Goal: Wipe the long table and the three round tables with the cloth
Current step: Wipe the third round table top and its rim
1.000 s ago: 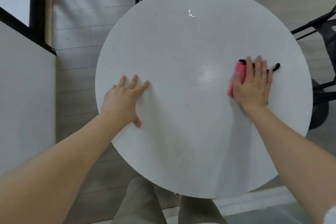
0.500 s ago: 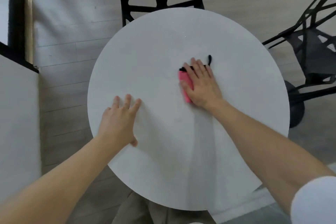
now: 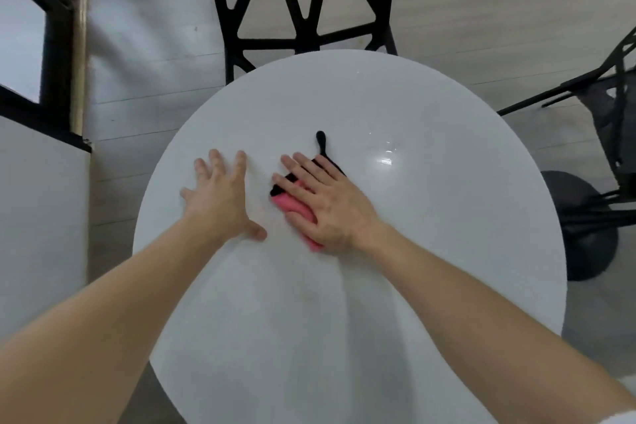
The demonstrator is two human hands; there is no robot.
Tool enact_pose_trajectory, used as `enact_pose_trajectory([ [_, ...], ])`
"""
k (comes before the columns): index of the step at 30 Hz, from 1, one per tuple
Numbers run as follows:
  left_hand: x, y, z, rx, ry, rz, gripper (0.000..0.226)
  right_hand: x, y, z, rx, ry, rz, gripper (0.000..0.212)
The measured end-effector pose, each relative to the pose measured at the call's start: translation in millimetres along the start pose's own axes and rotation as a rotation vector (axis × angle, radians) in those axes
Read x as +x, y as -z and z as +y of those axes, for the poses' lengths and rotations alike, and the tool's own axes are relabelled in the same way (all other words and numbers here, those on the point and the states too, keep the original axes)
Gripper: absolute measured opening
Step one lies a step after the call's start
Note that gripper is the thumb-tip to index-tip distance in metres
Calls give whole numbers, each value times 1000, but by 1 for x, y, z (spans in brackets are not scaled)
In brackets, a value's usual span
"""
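Cloth [image 3: 292, 206] lies flat near the tabletop [image 3: 430, 251] centre, under the right hand [image 3: 327, 203], whose straight, spread fingers press it down. Left hand [image 3: 220, 198], spread flat too, braces just left of it. Wiping well probably needs even palm pressure and overlapping passes out to the far and right rim.
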State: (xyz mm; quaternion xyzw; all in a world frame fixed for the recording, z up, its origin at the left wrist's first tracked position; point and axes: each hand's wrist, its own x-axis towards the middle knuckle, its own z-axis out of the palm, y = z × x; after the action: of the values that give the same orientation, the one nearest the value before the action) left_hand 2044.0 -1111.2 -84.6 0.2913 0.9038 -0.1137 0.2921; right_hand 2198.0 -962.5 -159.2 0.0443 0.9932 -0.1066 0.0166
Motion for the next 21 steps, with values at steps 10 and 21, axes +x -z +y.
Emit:
enact_pose_trajectory([
  [10, 5, -1, 3, 33, 12, 35, 171, 31, 22, 80, -47, -851, 246, 73],
  [21, 2, -4, -1, 14, 18, 40, 170, 39, 29, 148, -39, -473, 152, 70],
])
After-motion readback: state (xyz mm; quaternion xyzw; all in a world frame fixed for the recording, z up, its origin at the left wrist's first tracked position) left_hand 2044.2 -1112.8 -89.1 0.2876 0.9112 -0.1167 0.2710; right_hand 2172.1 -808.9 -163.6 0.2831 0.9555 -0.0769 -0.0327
